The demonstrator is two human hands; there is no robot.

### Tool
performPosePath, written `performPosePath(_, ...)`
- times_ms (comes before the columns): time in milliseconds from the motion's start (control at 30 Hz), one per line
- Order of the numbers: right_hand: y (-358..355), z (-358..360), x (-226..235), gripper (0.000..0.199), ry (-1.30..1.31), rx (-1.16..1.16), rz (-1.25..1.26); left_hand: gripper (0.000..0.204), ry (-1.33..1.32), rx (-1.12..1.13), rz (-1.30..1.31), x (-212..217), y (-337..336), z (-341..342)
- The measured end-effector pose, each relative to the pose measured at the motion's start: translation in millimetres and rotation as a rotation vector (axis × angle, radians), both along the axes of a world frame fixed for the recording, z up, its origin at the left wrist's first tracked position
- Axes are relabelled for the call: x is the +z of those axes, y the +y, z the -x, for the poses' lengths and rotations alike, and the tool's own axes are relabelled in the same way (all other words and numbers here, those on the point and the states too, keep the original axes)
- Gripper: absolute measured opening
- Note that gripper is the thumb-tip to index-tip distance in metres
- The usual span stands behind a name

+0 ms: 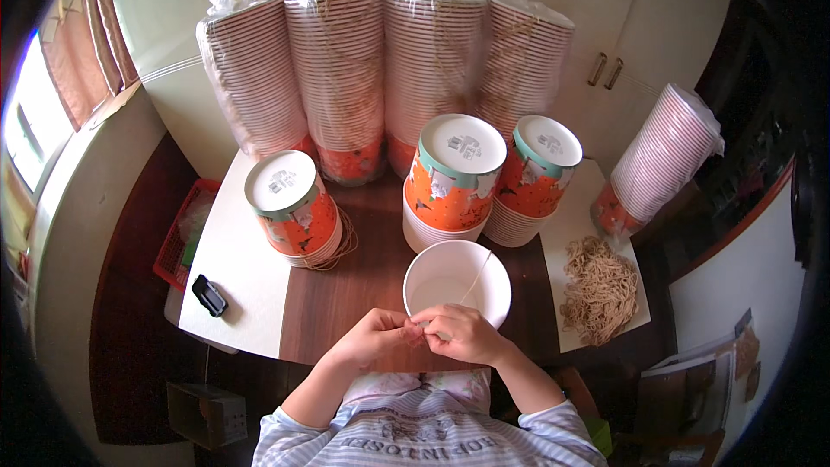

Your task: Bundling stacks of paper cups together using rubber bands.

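Observation:
An open paper bucket (443, 270), white inside, is right in front of me at the table's near edge. A thin tan cord (477, 278) runs across its mouth from my fingers to the far right rim. My right hand (464, 334) is closed at the near rim, pinching the cord. Close against it, my left hand (372, 339) is closed too, thumb and fingers pressed together at the rim. What the left fingertips pinch is too small to make out. My fingers hide the near part of the rim.
Upside-down orange buckets (458, 195) are stacked behind the bucket, with another stack (294, 207) at left beside loose cord. Tall wrapped bucket stacks (335, 78) line the back. A heap of tan cord (599, 290) lies right; a small black object (209, 296) lies left.

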State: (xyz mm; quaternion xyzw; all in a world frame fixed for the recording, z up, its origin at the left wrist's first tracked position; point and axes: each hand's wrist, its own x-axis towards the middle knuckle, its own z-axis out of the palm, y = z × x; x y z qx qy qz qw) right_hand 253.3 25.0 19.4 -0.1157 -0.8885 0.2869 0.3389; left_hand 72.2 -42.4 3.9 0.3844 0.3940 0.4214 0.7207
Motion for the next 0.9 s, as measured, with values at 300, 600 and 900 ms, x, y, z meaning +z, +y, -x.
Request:
performPosePath(300, 0, 0, -3, 0.014, -0.018, -0.088, 0.082, 0.014, 0.306, 0.253, -0.298, -3, -2, -11)
performPosePath(600, -1, 1, -2, 0.014, -0.023, -0.11, 0.153, 0.016, 0.802, 0.445, -0.602, 8, -11, -21)
performPosePath(900, 0, 2, 1, 0.009, -0.01, -0.146, 0.158, 0.008, 0.469, 0.321, -0.417, -12, -8, -14)
